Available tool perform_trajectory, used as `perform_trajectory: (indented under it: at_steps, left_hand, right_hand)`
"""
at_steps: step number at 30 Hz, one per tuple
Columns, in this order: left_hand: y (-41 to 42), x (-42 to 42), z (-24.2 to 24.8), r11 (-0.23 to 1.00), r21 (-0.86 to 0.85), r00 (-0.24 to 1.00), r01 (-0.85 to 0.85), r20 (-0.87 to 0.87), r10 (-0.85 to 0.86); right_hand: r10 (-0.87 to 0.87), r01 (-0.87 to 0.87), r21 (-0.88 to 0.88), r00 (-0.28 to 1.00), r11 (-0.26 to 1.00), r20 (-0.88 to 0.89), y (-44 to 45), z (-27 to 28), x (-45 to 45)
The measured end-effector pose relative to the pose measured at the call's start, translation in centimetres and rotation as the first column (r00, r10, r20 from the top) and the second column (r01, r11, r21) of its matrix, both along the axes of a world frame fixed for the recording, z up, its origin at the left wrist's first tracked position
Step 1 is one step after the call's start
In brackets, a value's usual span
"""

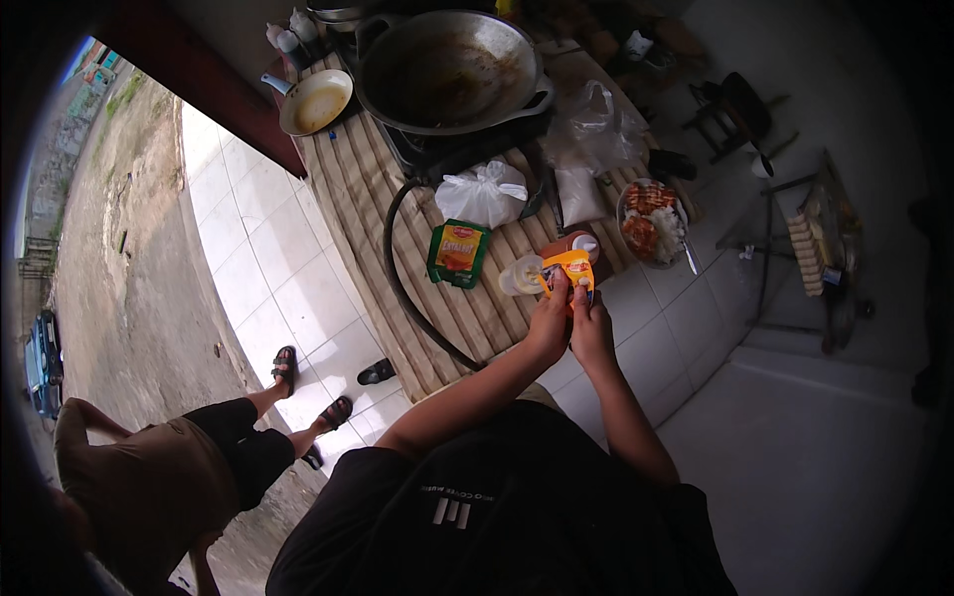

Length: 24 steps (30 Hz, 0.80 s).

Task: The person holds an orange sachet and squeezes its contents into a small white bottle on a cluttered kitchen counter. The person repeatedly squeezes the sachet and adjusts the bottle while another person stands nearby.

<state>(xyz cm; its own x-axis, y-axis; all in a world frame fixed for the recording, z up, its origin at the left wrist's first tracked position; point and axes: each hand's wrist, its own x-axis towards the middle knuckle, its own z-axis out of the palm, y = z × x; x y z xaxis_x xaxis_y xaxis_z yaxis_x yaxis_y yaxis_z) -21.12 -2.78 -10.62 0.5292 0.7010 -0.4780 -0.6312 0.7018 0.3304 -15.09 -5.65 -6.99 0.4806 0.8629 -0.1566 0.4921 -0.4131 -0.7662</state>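
Both my left hand [550, 325] and my right hand [592, 328] grip a yellow-orange sauce pouch [570, 270], side by side at its near end. The pouch's far left corner is over or against the mouth of a clear plastic bottle or cup [520, 276] on the striped tablecloth; exact contact cannot be told. Behind the pouch lies a squeeze bottle with a white cap [584, 246]. A green and yellow Del Monte sauce packet [458, 254] lies flat to the left. Past it sits a knotted white plastic bag [482, 195].
A large wok [451, 74] sits on a stove, with a frying pan [319, 103] at its left. A black hose [395, 276] curves over the cloth. A plate of rice and food [654, 225] stands at the right edge. Another person [164, 477] stands at the lower left.
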Motion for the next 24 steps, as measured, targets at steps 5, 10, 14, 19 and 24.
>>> perform_trajectory:
  at_steps: [5,10,14,19,24]
  left_hand:
    - [0.3,0.0,-0.9,1.0,-0.004,1.0,0.029,-0.008,-0.029]
    - [0.6,0.0,-0.7,1.0,0.022,1.0,-0.012,0.002,0.012]
    - [0.8,-0.2,-0.6,0.999,0.017,1.0,-0.031,0.0,0.031]
    - [1.0,-0.2,-0.5,0.999,-0.023,0.999,-0.043,0.022,0.043]
    - [1.1,0.0,0.0,0.994,-0.081,0.997,-0.074,0.024,0.076]
  right_hand:
    - [-0.014,0.021,-0.149,0.999,0.989,0.047,0.6,1.2,-0.1]
    - [0.006,0.003,-0.101,0.996,0.995,0.085,1.1,1.6,-0.4]
    - [0.03,-0.016,-0.114,0.992,0.993,0.126,1.5,1.2,-0.3]
    - [0.057,-0.039,-0.122,0.987,0.992,0.153,1.7,1.0,0.1]
    - [0.077,-0.062,-0.099,0.985,0.993,0.154,2.2,1.1,0.3]
